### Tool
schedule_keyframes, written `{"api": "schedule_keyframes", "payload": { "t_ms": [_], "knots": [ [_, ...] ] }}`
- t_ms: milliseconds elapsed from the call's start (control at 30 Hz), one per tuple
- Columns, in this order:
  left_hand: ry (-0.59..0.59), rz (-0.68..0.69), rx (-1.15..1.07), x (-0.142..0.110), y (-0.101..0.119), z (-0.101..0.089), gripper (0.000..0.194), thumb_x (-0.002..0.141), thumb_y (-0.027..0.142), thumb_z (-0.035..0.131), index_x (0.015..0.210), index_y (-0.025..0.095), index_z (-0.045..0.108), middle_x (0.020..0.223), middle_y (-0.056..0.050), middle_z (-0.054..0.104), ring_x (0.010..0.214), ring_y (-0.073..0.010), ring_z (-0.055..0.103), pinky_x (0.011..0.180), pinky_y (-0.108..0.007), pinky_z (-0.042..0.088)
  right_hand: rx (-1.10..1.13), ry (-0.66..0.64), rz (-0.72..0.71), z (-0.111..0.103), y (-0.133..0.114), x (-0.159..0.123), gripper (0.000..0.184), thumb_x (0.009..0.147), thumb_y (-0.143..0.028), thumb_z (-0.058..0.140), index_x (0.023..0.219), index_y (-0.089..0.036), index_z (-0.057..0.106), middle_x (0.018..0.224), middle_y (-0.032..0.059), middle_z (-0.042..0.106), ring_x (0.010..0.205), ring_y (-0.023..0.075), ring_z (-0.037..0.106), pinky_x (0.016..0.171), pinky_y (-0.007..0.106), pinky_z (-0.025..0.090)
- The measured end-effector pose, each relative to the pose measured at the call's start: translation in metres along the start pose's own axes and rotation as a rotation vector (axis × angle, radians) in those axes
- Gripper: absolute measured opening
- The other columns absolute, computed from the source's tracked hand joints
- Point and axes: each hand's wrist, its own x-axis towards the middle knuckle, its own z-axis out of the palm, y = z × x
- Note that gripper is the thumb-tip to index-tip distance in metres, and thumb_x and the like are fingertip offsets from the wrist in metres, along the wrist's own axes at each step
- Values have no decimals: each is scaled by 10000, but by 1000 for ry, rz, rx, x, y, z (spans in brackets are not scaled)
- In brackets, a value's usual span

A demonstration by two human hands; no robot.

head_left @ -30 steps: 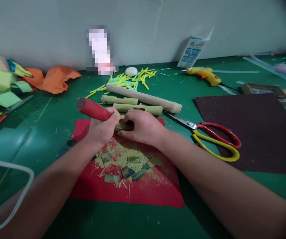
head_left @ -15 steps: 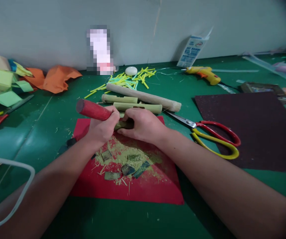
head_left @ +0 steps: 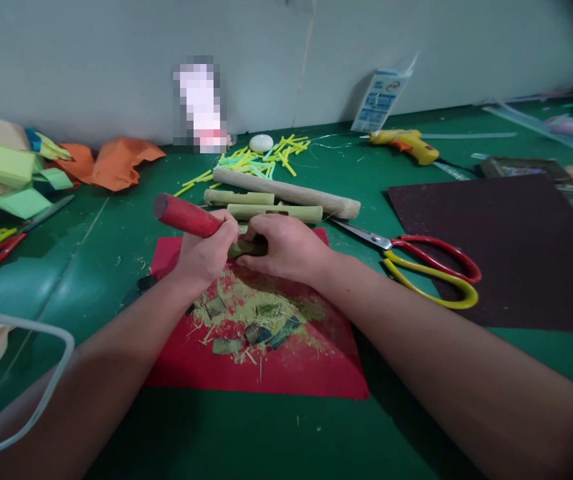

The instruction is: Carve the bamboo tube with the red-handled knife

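Observation:
My left hand (head_left: 207,255) is wrapped round the thick red wooden handle (head_left: 185,215) of a tool, which slants up to the left. The tool's working end is hidden behind my fingers. My right hand (head_left: 289,245) grips a short green bamboo piece (head_left: 245,249), thumb in front and fingers over the top, close against my left hand. Under both hands lies a red sheet (head_left: 311,373), strewn with pale bamboo dust, splinters and several dark green bamboo chips (head_left: 227,346). Just beyond are two cut bamboo tubes (head_left: 291,213) with notches.
A long pale stick (head_left: 286,190) lies behind the tubes. Red-and-yellow-handled scissors (head_left: 431,267) rest to the right, partly over a dark sheet (head_left: 506,260). Further back are cut straws (head_left: 251,163), a yellow glue gun (head_left: 406,145) and a carton (head_left: 381,100). Folded papers (head_left: 6,167) crowd the left.
Both hands keep the same hold on the red handle and the bamboo piece, nearly in place. The camera view has shifted slightly.

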Motion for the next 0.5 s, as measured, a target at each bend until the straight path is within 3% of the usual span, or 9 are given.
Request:
{"api": "schedule_keyframes", "payload": {
  "t_ms": [500],
  "knots": [
    [-20, 103, 34, 0, 1, 0, 240, 754, 219, 481, 533, 209, 390, 548, 30, 366, 570, -122, 361, 579, -285, 350, -3, 1, -24, -1, 0, -2, 227, 771, -334, 775, 821, -165, 632, 812, 29, 635, 746, 149, 514, 665, 279, 332]
  ]
}}
